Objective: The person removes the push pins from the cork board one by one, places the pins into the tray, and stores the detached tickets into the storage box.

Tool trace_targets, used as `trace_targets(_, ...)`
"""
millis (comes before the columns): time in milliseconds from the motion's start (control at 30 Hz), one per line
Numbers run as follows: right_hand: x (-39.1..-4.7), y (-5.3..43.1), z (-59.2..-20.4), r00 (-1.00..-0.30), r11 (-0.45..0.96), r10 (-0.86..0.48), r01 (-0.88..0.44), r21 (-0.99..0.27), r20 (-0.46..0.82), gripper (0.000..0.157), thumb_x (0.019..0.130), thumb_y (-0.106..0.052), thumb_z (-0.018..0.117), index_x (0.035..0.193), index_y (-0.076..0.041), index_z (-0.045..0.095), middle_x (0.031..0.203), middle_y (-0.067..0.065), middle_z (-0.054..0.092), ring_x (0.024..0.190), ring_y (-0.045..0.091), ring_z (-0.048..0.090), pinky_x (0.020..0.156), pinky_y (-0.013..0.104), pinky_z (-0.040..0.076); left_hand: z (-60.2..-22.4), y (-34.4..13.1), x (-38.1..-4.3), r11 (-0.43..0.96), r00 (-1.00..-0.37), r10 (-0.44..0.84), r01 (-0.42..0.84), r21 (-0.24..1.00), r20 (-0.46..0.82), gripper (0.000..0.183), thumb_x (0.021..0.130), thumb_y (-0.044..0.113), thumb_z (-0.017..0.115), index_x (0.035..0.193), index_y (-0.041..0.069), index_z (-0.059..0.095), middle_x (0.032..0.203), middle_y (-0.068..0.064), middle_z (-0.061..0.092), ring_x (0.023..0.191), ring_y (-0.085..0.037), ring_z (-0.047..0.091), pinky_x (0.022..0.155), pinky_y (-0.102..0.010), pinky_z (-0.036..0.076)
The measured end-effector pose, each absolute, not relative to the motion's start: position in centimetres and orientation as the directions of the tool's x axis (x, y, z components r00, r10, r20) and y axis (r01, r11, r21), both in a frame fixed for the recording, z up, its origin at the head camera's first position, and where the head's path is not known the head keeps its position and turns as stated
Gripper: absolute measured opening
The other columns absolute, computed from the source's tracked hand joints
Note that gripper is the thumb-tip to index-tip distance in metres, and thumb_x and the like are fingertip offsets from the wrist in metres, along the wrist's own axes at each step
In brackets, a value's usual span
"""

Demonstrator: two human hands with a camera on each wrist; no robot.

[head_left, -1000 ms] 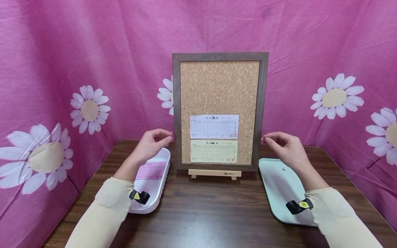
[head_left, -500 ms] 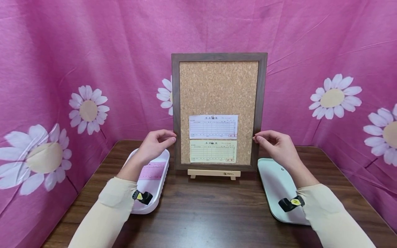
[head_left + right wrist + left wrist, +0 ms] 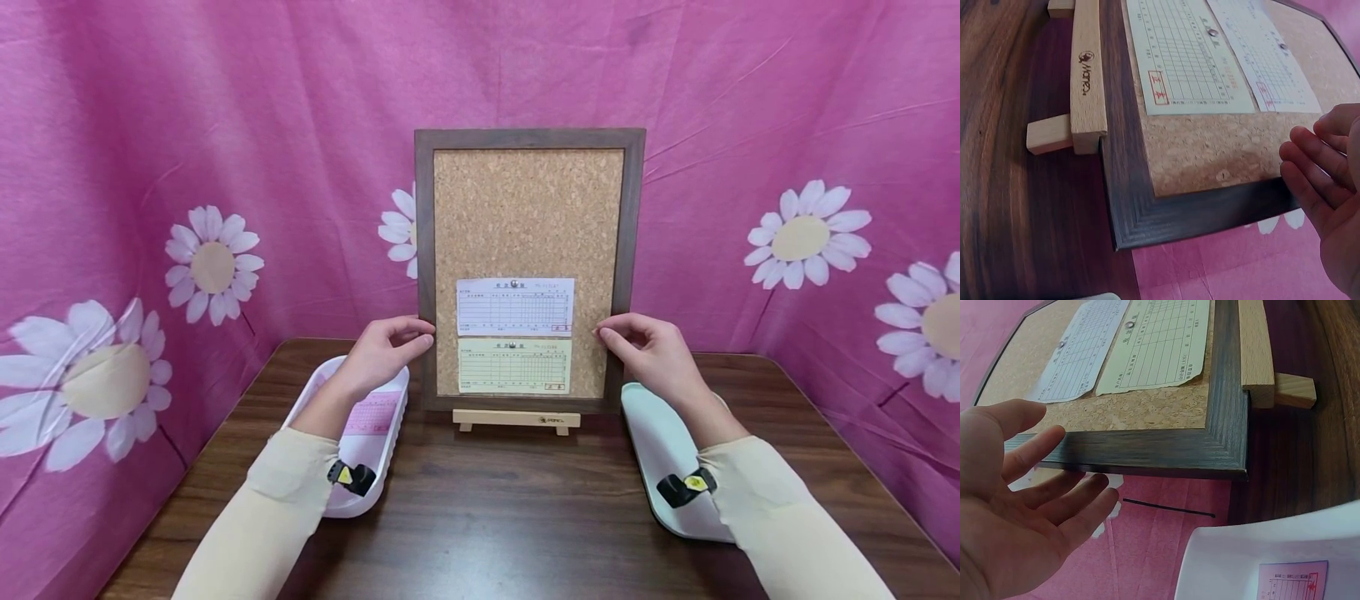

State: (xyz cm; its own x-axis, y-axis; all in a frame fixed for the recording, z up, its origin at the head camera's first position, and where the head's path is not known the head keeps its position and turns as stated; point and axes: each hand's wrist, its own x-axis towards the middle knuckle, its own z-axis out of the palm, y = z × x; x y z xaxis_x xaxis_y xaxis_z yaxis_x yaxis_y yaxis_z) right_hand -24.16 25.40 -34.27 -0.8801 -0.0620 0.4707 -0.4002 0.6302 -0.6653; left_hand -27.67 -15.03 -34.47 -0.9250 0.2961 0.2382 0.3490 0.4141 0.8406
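A framed cork board [image 3: 528, 217] stands upright on a small wooden easel [image 3: 516, 418]. Two printed slips are pinned low on it: a white receipt slip [image 3: 515, 310] above a pale green receipt slip [image 3: 513, 371], each with a metal pushpin [image 3: 1212, 32] near its top edge. My left hand [image 3: 378, 354] is at the board's left side, thumb and fingers parted with nothing between them; its fingertips overlap the dark frame [image 3: 1147, 450] in the left wrist view. My right hand [image 3: 656, 354] is at the right side, fingers loosely bent and empty, fingertips close over the frame and cork.
A white tray [image 3: 399, 400] with a pink slip [image 3: 372, 412] lies under my left forearm on the brown wooden table [image 3: 480, 508]. On the right, a pale green tray [image 3: 651, 450] lies partly beneath my right forearm. Pink floral cloth [image 3: 322, 167] hangs behind.
Both hands have moved inward toward the board, and their fingertips now overlap its side frame edges. The board, slips and trays keep their places. The head view has shifted slightly.
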Motion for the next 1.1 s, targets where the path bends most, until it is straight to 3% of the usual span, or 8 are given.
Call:
trace_targets(133, -24.4, 24.9, -34.6, -0.864, 0.645, -0.074, -0.422, -0.637, 0.498, 0.013, 0.103, -0.014, 0.074, 0.109, -0.004, 0.081, 0.099, 0.016, 0.080, 0.074, -0.002, 0.058, 0.064, 0.014, 0.048, -34.6, -14.8, -27.7, 0.425, -0.927, 0.297, 0.343, 0.838, 0.229, 0.029, 0.104, 0.014, 0.069, 0.127, -0.001, 0.075, 0.152, -0.025, 0.061, 0.129, -0.033, 0.065, 0.096, -0.033, 0.055)
trace_targets(233, -24.6, 24.5, -34.8, -0.847, 0.665, -0.093, -0.444, -0.601, 0.523, 0.012, 0.102, -0.013, 0.074, 0.108, -0.006, 0.082, 0.095, 0.013, 0.081, 0.072, 0.000, 0.058, 0.062, 0.016, 0.047, -34.7, -14.6, -27.7, 0.414, -0.926, 0.301, 0.343, 0.843, 0.229, 0.030, 0.104, 0.014, 0.069, 0.128, -0.003, 0.074, 0.162, -0.028, 0.049, 0.151, -0.040, 0.049, 0.113, -0.047, 0.053)
trace_targets(333, -24.7, 24.0, -34.9, -0.834, 0.669, -0.108, -0.463, -0.581, 0.541, 0.011, 0.102, -0.011, 0.074, 0.107, -0.006, 0.082, 0.095, 0.013, 0.081, 0.074, 0.000, 0.060, 0.063, 0.016, 0.048, -34.8, -14.4, -27.7, 0.400, -0.924, 0.308, 0.341, 0.851, 0.226, 0.032, 0.103, 0.013, 0.069, 0.129, -0.004, 0.074, 0.166, -0.030, 0.043, 0.160, -0.042, 0.037, 0.123, -0.057, 0.043)
trace_targets(633, -25.1, 23.2, -34.9, -0.826, 0.618, -0.124, -0.498, -0.608, 0.550, 0.011, 0.102, -0.010, 0.073, 0.107, -0.005, 0.082, 0.095, 0.014, 0.081, 0.072, -0.002, 0.062, 0.062, 0.016, 0.050, -34.7, -13.8, -27.8, 0.447, -0.924, 0.301, 0.355, 0.821, 0.236, 0.033, 0.102, 0.018, 0.071, 0.128, -0.001, 0.076, 0.160, -0.028, 0.050, 0.164, -0.039, 0.028, 0.133, -0.056, 0.027)
trace_targets(767, -25.2, 22.8, -35.1, -0.834, 0.615, -0.118, -0.488, -0.620, 0.539, 0.013, 0.103, -0.011, 0.073, 0.109, -0.005, 0.082, 0.094, 0.014, 0.081, 0.070, 0.001, 0.060, 0.060, 0.018, 0.049, -34.7, -13.7, -27.6, 0.450, -0.922, 0.318, 0.351, 0.821, 0.220, 0.034, 0.103, 0.018, 0.069, 0.130, -0.001, 0.075, 0.167, -0.028, 0.040, 0.159, -0.044, 0.035, 0.129, -0.059, 0.033)
trace_targets(967, -25.2, 22.3, -35.1, -0.849, 0.617, -0.103, -0.463, -0.636, 0.517, 0.013, 0.103, -0.014, 0.073, 0.110, -0.006, 0.082, 0.097, 0.014, 0.081, 0.071, 0.001, 0.060, 0.059, 0.019, 0.047, -34.8, -13.6, -27.5, 0.461, -0.922, 0.330, 0.346, 0.817, 0.204, 0.035, 0.104, 0.019, 0.067, 0.134, 0.000, 0.073, 0.166, -0.027, 0.041, 0.145, -0.045, 0.053, 0.119, -0.058, 0.047)
trace_targets(1100, -25.2, 22.0, -35.1, -0.855, 0.615, -0.100, -0.455, -0.644, 0.509, 0.013, 0.103, -0.013, 0.073, 0.110, -0.006, 0.082, 0.099, 0.015, 0.082, 0.073, 0.001, 0.061, 0.061, 0.018, 0.048, -34.7, -13.4, -27.4, 0.459, -0.930, 0.314, 0.325, 0.827, 0.191, 0.036, 0.104, 0.021, 0.068, 0.135, 0.002, 0.073, 0.171, -0.026, 0.034, 0.148, -0.046, 0.049, 0.121, -0.059, 0.044)
